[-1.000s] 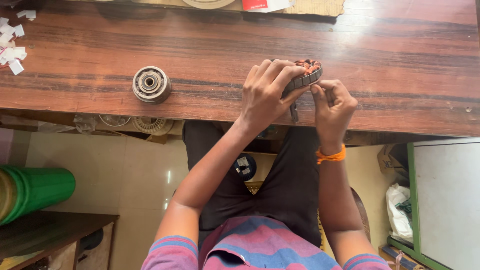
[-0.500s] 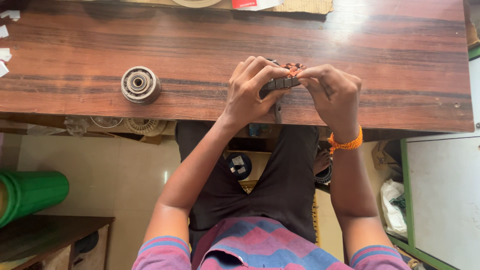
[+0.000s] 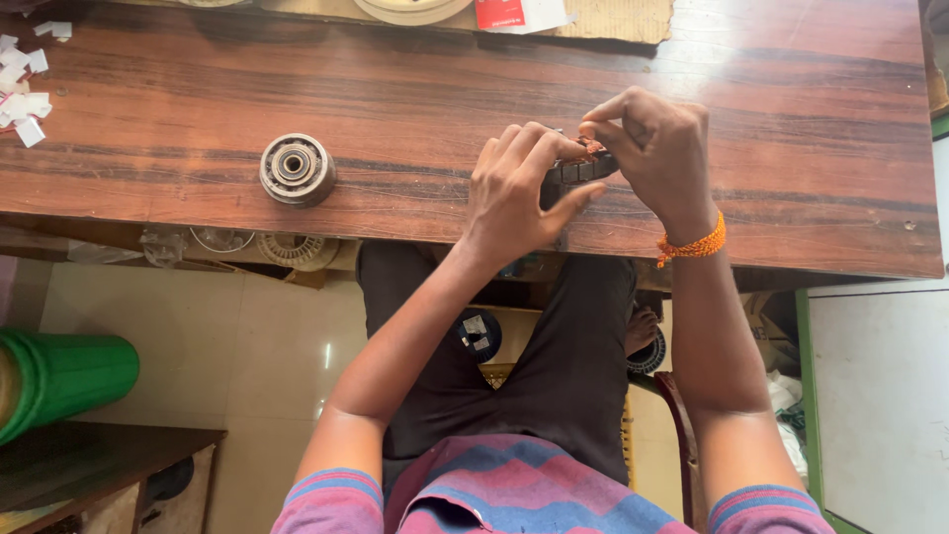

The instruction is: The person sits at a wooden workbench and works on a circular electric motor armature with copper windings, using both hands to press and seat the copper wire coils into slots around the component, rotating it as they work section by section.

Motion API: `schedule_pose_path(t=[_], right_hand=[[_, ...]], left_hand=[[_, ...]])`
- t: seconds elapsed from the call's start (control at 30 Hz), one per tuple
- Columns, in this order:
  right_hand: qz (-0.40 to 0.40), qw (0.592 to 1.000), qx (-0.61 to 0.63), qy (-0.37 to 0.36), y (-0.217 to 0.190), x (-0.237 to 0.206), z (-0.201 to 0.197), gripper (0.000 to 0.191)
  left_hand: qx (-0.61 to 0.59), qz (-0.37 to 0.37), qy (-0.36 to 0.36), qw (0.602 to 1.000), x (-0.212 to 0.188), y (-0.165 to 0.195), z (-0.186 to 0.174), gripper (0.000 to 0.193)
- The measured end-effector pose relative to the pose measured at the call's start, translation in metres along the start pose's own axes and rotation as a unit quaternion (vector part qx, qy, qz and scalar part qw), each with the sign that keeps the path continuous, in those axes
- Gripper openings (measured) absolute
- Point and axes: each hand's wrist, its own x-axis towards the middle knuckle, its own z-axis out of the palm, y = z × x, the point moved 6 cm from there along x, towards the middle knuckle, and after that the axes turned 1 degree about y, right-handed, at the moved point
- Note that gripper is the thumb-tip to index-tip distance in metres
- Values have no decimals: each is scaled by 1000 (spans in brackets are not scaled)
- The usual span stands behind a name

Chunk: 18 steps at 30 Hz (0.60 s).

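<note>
left hand (image 3: pixel 514 193) + right hand (image 3: pixel 657 148): grip dark ring (image 3: pixel 578 170) | red-white package (image 3: pixel 519 12), perhaps card

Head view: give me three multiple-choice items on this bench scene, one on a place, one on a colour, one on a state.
1. Where does the loose round metal part lie?
A. on the wooden bench, to the left of the hands
B. on the floor
C. in the right hand

2. What colour is the wrist band?
A. blue
B. orange
C. white

3. How is the dark ring-shaped part held?
A. lying alone on the bench
B. by the left hand only
C. between the left hand and the right hand

Answers: 1 A, it sits on the wood apart from both hands; 2 B, the band on the right wrist is orange; 3 C, fingers of both hands close on it.
</note>
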Motion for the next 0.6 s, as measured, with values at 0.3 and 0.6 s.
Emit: schedule_pose_path(t=[0.3,0.6], right_hand=[[1,996,-10,85,9,-6,2,21],[35,996,54,68,-18,-54,14,21]], left_hand=[[-183,-140,-112,967,43,-41,22,26],[-289,-1,-237,927,37,-50,-5,7]])
